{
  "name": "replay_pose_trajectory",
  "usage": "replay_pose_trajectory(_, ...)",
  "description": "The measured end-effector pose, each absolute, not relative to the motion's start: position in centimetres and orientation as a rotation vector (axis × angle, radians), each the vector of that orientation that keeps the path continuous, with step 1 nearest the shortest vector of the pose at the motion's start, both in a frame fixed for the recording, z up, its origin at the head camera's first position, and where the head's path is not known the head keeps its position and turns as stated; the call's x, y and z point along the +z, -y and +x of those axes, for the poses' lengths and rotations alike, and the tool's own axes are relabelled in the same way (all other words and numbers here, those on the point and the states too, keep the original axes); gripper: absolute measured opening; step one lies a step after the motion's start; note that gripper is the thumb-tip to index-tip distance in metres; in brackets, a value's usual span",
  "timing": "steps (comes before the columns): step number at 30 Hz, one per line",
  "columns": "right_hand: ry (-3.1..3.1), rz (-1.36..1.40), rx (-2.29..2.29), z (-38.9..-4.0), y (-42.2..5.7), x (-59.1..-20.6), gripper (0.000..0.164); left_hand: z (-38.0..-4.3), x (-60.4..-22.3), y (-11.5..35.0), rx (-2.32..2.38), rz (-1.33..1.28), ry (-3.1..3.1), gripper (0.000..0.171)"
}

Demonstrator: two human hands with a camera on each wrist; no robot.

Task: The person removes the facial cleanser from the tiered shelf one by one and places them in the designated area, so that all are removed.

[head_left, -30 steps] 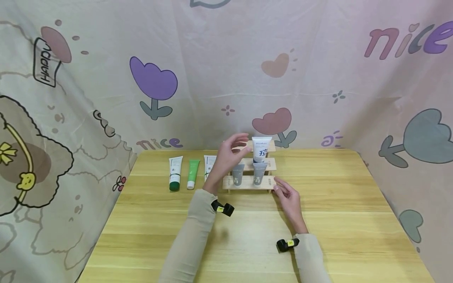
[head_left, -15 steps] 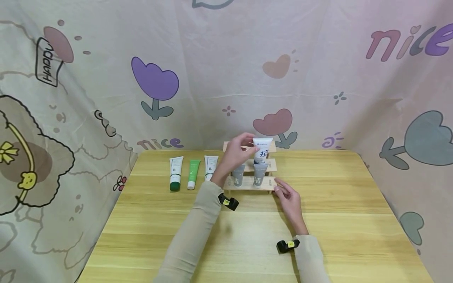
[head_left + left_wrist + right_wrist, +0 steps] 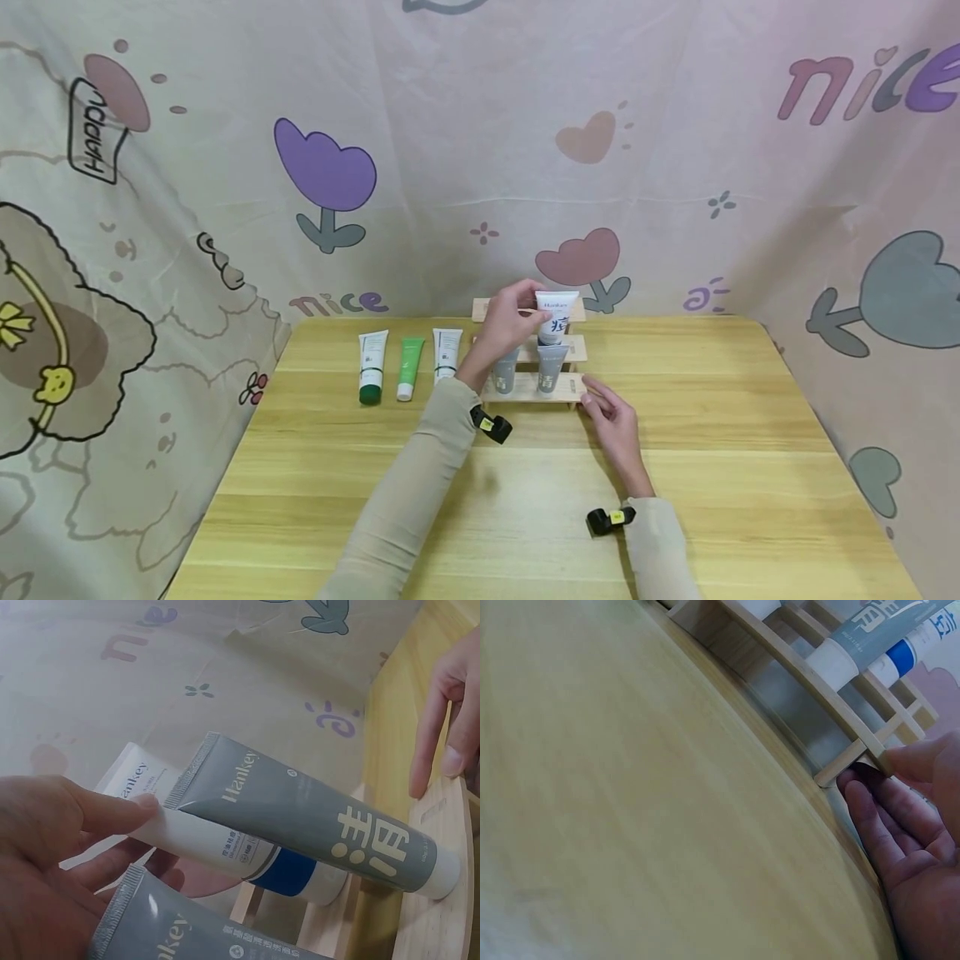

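My left hand (image 3: 506, 325) pinches a white squeeze tube (image 3: 557, 315) with a blue band near its cap, close to its flat crimped end. The tube stands cap-down on the middle step of a three-step wooden display rack (image 3: 527, 389). Two grey tubes stand on the front step: one grey tube (image 3: 552, 371) at the right, the other grey tube (image 3: 504, 377) at the left, partly behind my left wrist. At the rack's front right corner, my right hand (image 3: 618, 429) grips the end of the step, thumb above and fingers below in the right wrist view.
Left of the rack, a white tube with a dark green cap (image 3: 371, 367), a light green tube (image 3: 408, 369) and another white tube (image 3: 447, 350) lie in a row on the wooden table (image 3: 750, 467). A printed cloth (image 3: 450, 167) hangs behind.
My left hand has moved right and its thumb and fingers have closed on the white tube. The right hand stays at the rack's corner.
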State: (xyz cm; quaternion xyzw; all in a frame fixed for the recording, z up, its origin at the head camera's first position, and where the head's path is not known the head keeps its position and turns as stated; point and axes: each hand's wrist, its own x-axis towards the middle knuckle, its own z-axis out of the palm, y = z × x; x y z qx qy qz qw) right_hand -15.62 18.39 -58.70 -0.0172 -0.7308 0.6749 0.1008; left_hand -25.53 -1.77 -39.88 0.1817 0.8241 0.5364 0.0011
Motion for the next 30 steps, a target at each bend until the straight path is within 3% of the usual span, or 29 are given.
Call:
replay_pose_trajectory(16, 2.167, -0.069, 1.981, -15.7, -18.2, -58.6, 0.035, -25.3, -39.7, 1.4, 1.633, 0.395, -2.709, 0.029)
replay_pose_trajectory(30, 2.143, -0.040, 2.053, -15.8, -18.4, -58.6, 0.036, -25.3, -38.5, 3.8, 2.084, 0.663, -2.405, 0.024)
